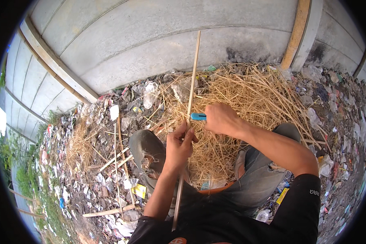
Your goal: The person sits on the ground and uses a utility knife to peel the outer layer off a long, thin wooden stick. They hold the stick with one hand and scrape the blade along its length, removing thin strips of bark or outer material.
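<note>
A long, thin, pale strip that looks like split bamboo runs from near my lap up toward the wall. My left hand is closed around it at about its middle, thumb and fingers pinching it. Just above and to the right, my right hand is wrapped round a blue utility knife. The knife's front end meets the strip slightly above my left fingers; its blade is too small to make out. Under both hands lies a heap of straw-like shavings.
A grey concrete panel wall stands ahead, with a wooden post at the right. Plastic litter covers the ground all around. Several loose sticks lie left of my bent knees, beside a thicker piece of wood.
</note>
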A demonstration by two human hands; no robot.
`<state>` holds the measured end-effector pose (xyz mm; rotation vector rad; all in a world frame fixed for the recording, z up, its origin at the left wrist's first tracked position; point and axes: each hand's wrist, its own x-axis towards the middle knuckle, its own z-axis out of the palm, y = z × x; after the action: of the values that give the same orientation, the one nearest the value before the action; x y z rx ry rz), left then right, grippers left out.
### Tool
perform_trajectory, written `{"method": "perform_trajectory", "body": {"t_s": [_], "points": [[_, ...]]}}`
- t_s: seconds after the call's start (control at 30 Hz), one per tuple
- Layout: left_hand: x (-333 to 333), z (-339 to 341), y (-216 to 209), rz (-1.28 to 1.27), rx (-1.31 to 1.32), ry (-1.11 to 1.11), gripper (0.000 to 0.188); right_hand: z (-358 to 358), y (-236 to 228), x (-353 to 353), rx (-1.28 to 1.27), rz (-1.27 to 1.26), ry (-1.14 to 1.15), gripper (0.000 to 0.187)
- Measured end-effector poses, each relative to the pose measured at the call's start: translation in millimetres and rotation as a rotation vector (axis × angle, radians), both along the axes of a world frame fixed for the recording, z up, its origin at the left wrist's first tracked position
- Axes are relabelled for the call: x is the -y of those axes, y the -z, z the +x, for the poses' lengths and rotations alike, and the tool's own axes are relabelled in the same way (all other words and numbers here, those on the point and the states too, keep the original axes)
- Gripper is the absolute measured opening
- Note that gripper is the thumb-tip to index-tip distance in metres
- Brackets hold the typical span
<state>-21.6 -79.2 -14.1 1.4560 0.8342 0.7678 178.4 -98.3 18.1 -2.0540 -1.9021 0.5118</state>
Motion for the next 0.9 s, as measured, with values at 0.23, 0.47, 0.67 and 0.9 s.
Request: {"method": "perform_trajectory", "body": {"t_s": [0.23, 0.47, 0.67, 0.9], "points": [[23.3, -10.4, 5.2, 0.040, -0.173, 0.063, 0.044, 48.5, 5.2, -36.7, 0.104, -0.022, 0.225, 0.011], [50.1, -30.1, -0.5, -0.067, -0.125, 0.190, 0.051, 122.6, -4.9, -51.8, 0.045, 0.092, 0.527, 0.014], [71.8, -66.6, 3.1, -0.147, -0.054, 0.282, 0.048, 157.5, -6.4, -47.1, 0.089, 0.237, 0.670, 0.024], [108.8, -145.4, 27.4, -0.347, -0.091, 0.400, 0.050, 264.6, 1.6, -16.7, 0.151, 0.373, 0.982, 0.032]]}}
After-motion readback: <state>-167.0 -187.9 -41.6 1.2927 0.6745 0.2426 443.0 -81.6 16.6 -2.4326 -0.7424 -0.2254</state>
